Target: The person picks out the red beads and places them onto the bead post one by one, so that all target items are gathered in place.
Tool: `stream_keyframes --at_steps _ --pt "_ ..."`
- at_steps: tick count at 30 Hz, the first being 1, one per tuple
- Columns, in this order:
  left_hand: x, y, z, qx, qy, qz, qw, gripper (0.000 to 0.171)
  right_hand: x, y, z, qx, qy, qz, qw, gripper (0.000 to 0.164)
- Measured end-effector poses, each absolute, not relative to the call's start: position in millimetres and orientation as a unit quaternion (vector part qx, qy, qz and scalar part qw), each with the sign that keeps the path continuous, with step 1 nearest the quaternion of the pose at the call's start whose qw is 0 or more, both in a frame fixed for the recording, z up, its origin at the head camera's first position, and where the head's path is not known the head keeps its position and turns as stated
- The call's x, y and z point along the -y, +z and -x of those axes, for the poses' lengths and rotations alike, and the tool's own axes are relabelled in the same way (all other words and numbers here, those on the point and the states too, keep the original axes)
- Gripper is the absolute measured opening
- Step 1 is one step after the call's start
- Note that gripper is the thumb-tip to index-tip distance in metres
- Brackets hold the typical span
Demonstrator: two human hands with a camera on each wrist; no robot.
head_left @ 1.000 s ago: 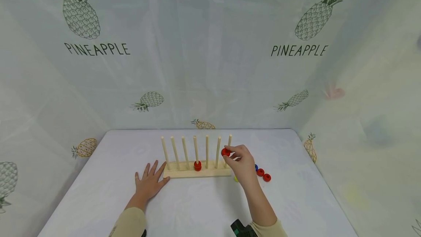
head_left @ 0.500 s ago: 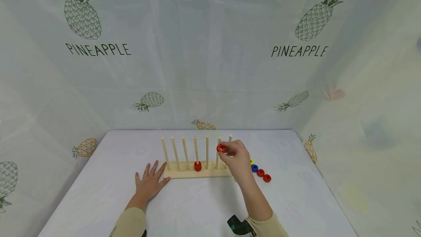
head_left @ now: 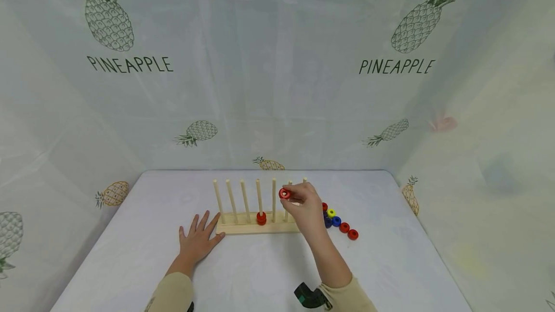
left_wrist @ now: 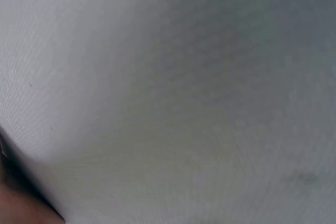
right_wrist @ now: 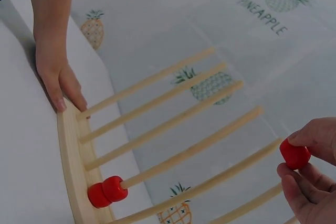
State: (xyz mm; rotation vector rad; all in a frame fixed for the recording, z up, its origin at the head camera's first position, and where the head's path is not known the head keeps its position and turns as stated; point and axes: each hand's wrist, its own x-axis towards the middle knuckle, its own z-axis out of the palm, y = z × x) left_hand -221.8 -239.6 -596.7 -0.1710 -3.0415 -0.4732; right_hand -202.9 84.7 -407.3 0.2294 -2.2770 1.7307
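Shifted left since the earlier frame: right hand (head_left: 307, 206) with red bead (right_wrist: 295, 154), from near the right end of wooden rack (head_left: 256, 228) to over its fifth and sixth pegs, uncovering more loose beads (head_left: 336, 224). Left hand (head_left: 197, 242) unmoved, fingers spread on white table (head_left: 251, 273), thumb and forefinger at rack's end, gripping nothing. Right grip clamped on red bead, thumb against fingertips. Red bead in the air, close to tip of fifth peg (head_left: 274, 200), not threaded; cannot tell if touching. Likely light, stiff, hard to break, maybe a bit slippery given the smooth sheen; best pinched by outer rim, center hole left clear. Probably painted wood or hard plastic, short rounded ring. Rack in pale bare wood: flat bar base, seven thin round upright pegs. Two stacked red beads (right_wrist: 107, 191) low on fourth peg, same bulging shape. Loose ones red, yellow, blue, to the right of the rack. Behind, pale wrinkled backdrop (head_left: 269, 85), pineapple print. Left wrist view mostly blurry gray, little to read.
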Motion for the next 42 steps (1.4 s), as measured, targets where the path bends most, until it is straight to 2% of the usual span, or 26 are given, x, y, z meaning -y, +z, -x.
stream_keyframes --at_steps 13,18,23,31,38,42 --pt "229 -565 211 0.987 -0.157 0.045 -0.013 0.072 -62 -408 208 0.76 0.621 -0.108 0.158 0.027" --pt "230 -565 211 0.987 -0.155 0.042 -0.016 0.073 -55 -409 210 0.761 0.618 -0.117 0.159 0.027" --pt "230 -565 212 0.987 -0.152 0.038 -0.026 0.074 -51 -406 214 0.766 0.6 -0.139 0.184 0.025" --pt "228 -564 211 0.987 -0.154 0.041 -0.006 0.071 -46 -398 221 0.784 0.565 -0.16 0.2 0.025" --pt "228 -563 211 0.988 -0.149 0.039 -0.015 0.071 -44 -393 228 0.809 0.526 -0.182 0.19 0.028" --pt "231 -571 213 0.987 -0.155 0.044 0.001 0.072 -41 -393 231 0.82 0.51 -0.181 0.188 0.029"
